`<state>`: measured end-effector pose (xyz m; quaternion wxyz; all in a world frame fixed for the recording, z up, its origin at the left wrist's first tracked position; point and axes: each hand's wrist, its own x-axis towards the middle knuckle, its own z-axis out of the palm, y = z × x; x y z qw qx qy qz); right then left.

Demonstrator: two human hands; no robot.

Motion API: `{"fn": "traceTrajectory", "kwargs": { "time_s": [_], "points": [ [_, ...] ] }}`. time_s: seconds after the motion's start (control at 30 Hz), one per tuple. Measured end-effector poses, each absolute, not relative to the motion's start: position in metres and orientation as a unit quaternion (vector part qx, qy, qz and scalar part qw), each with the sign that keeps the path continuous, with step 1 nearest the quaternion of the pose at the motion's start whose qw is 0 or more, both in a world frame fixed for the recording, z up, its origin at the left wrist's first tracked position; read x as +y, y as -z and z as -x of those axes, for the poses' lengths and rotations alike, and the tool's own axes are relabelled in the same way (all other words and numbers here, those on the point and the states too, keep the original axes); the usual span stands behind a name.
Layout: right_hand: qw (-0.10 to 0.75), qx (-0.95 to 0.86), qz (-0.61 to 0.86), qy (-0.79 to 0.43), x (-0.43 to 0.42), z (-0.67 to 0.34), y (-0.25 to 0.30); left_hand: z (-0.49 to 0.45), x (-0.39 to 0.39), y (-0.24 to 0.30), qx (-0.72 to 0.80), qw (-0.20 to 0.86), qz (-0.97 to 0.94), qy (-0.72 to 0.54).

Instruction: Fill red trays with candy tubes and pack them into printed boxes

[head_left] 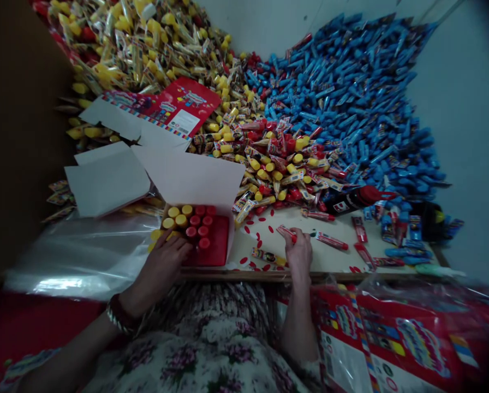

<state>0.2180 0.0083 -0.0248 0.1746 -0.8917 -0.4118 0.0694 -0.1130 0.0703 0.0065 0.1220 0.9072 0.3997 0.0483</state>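
Note:
A white-lined display box [195, 174] stands with its flap up at the table's front edge. Yellow-capped tubes [181, 220] fill its left side, red-capped tubes [204, 243] stand to their right, and its red floor [219, 240] shows at the right. My left hand [171, 255] rests over the box's front left corner, fingers extended on the yellow caps. My right hand [299, 251] is closed on a red tube [286, 233] lying low over the table. Just left of that wrist lies a yellow-capped tube [269, 256]; another red tube [332, 240] lies to the right.
Behind the table rise heaps of yellow tubes [146, 49], blue tubes [351, 82] and mixed red-and-yellow tubes [277, 164]. A dark bottle with a red cap [355, 199] lies at the right. Small red ovals [259, 243] dot the tabletop. Clear plastic [84, 256] covers the left side.

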Motion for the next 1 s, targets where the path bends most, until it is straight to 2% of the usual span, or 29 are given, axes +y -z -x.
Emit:
{"fn": "traceTrajectory", "kwargs": {
  "time_s": [0.17, 0.27, 0.4, 0.5, 0.6, 0.77, 0.87, 1.0],
  "points": [
    [0.135, -0.385, 0.912, -0.043, 0.005, -0.225, -0.002, 0.098, 0.07, 0.001, 0.401, 0.087, -0.912, -0.008],
    [0.105, -0.375, 0.917, -0.093, 0.021, -0.231, -0.006, 0.102, 0.069, 0.009, 0.396, 0.085, -0.914, -0.028],
    [0.127, -0.508, 0.831, -0.185, 0.052, -0.22, 0.01, 0.113, 0.064, 0.005, 0.406, 0.067, -0.908, -0.076],
    [0.131, -0.591, 0.774, -0.187, 0.075, -0.194, 0.029, 0.111, 0.059, -0.012, 0.413, 0.059, -0.899, -0.134],
    [0.097, -0.597, 0.781, -0.152, 0.087, -0.173, 0.037, 0.091, 0.05, -0.031, 0.374, 0.106, -0.902, -0.189],
    [0.058, -0.542, 0.824, -0.159, 0.062, -0.179, 0.013, 0.026, 0.043, -0.037, 0.286, 0.271, -0.887, -0.24],
    [0.071, -0.491, 0.857, -0.137, 0.022, -0.194, -0.012, -0.023, 0.061, -0.026, 0.297, 0.339, -0.866, -0.218],
    [0.059, -0.406, 0.909, -0.072, -0.022, -0.203, -0.033, -0.091, 0.092, -0.003, 0.384, 0.262, -0.882, -0.08]
  ]
}}
